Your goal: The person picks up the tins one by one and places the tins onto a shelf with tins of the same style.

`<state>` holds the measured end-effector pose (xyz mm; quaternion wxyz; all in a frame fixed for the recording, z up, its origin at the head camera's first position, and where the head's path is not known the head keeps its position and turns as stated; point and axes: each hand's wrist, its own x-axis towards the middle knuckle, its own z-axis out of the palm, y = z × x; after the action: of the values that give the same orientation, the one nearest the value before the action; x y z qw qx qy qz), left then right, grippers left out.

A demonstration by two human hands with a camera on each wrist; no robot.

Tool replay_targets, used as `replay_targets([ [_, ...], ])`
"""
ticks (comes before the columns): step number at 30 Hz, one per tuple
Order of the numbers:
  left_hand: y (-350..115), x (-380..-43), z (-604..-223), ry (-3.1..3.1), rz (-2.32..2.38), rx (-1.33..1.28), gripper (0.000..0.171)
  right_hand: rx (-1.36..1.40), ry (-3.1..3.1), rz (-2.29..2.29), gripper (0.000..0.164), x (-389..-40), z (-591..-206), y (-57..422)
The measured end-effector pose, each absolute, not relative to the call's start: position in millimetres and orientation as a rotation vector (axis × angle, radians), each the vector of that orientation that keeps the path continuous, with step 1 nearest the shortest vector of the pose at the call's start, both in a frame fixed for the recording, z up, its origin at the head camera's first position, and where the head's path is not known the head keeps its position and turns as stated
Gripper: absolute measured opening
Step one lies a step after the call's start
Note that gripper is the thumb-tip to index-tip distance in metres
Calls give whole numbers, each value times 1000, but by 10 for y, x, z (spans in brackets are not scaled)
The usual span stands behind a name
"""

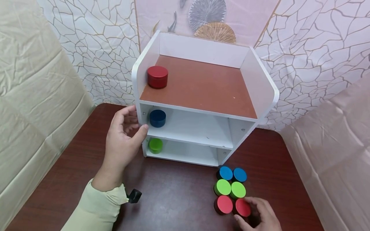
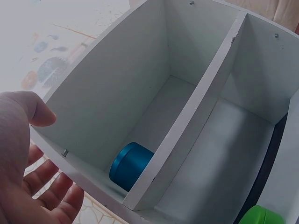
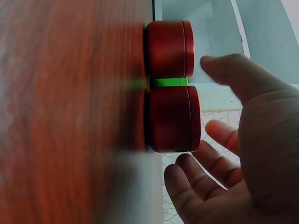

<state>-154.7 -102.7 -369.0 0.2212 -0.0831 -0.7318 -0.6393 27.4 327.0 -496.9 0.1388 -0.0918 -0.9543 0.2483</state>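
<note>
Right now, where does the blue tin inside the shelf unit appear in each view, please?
Head: slightly left of centre, the blue tin stands on the middle level.
Left wrist: below centre, slightly left, beside the dividing board.
Right wrist: not visible.
Shared landmark: the white shelf unit, at the upper right in the right wrist view.

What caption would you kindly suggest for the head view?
Left hand at a white shelf unit, right hand beside a round red container on the dark table.

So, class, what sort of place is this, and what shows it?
Probably a staged indoor tabletop workspace: patterned sheeting behind a dark table, which bears a white shelf unit and coloured round containers.
</note>
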Motion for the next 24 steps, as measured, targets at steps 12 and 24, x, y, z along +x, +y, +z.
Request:
replay_targets([
  [12, -1038, -1550, -3697, -2050, -1740, -222, 60, -398, -2847, 724, 71, 227, -5002, 3267],
  [24, -1035, -1557, -3695, -2019, -1778, -233, 60, -443, -2868, 705, 70, 195, -5022, 3269],
])
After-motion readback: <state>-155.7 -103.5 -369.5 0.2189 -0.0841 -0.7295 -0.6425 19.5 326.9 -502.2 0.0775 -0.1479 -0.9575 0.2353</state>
